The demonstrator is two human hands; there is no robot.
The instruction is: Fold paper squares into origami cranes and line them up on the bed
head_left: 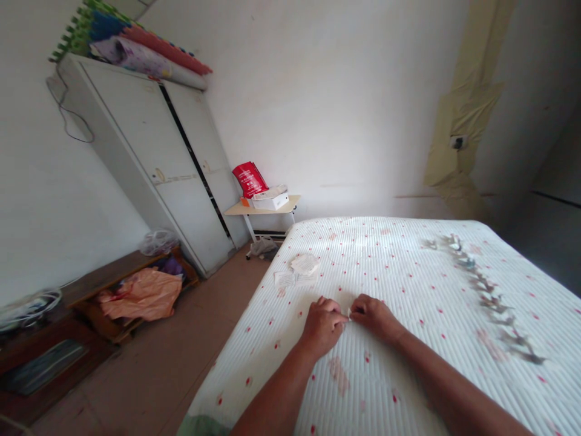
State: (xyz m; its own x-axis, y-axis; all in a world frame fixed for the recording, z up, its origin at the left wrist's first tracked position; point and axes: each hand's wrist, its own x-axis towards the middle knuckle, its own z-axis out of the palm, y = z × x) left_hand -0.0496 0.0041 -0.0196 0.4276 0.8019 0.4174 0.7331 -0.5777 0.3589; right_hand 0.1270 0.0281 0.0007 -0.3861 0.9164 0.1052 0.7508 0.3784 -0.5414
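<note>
Both hands are close together over the middle of the bed [363, 369]. My left hand [323, 324] is closed in a pinch on the left side of a small piece of folded paper [349, 314]. From the other side, my right hand [373, 315] pinches the same whitish piece, most of which the fingers hide. Beyond my left hand lie a few loose printed sheets of paper [299, 272], partly overlapping. Off to the right, a line of several small folded paper figures [492, 297], blurred and bird-like, runs along the bedcover.
A small table [231, 210] past the bed's far left corner holds a red bag [250, 179] and a white box [271, 201]. A tall grey cabinet [136, 145] stands left, with rolled mats [149, 57] on top. Below it sits a low wooden unit [97, 275] with an orange plastic bag [143, 295].
</note>
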